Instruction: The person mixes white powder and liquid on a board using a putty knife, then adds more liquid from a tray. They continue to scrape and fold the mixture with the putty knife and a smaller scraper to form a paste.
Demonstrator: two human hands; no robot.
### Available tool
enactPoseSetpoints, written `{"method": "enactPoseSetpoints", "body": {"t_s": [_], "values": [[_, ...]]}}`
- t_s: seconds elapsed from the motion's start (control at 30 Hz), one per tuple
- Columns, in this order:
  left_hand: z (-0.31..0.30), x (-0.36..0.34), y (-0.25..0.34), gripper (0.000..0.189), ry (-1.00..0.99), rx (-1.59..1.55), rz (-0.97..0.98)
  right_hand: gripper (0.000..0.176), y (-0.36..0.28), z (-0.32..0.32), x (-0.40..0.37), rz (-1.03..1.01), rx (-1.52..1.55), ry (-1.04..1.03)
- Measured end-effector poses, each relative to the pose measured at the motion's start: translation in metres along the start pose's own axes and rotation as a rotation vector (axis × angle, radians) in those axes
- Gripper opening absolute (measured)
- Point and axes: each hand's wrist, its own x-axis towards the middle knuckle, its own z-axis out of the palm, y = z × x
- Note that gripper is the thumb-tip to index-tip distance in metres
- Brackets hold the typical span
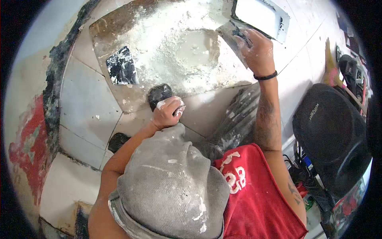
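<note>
A black, white-smeared flat plate [122,65] lies on the left of the powdered board [115,34]. The left hand [168,112] is curled near the board's lower edge, beside a dark shoe [159,95]; whether its grip encloses anything, I cannot tell. Wet white paste [193,47] sits amid white powder [153,47]. Right of it, the right hand's [256,51] grip is closed around a scraper [234,40], whose broad blade extends left and below the fingers, near the white tray [258,16].
</note>
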Motion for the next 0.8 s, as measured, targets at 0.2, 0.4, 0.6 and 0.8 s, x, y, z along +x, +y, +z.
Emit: {"method": "enactPoseSetpoints", "body": {"t_s": [0.2, 0.4, 0.6, 0.8], "values": [[-0.001, 0.002, 0.003, 0.020, 0.033, 0.012, 0.024, 0.027, -0.002, 0.013, 0.008, -0.005, 0.007, -0.076], [-0.003, 0.003, 0.002, 0.020, 0.034, 0.013, 0.045, 0.024, -0.008, 0.026, 0.008, -0.046, 0.009, -0.093], [-0.002, 0.002, 0.001, 0.020, 0.007, 0.004, 0.021, 0.027, -0.018, 0.036, 0.000, -0.085, -0.015, -0.171], [-0.003, 0.003, 0.003, 0.019, 0.025, 0.024, 0.020, 0.026, -0.033, 0.043, -0.006, -0.117, -0.087, -0.209]]}}
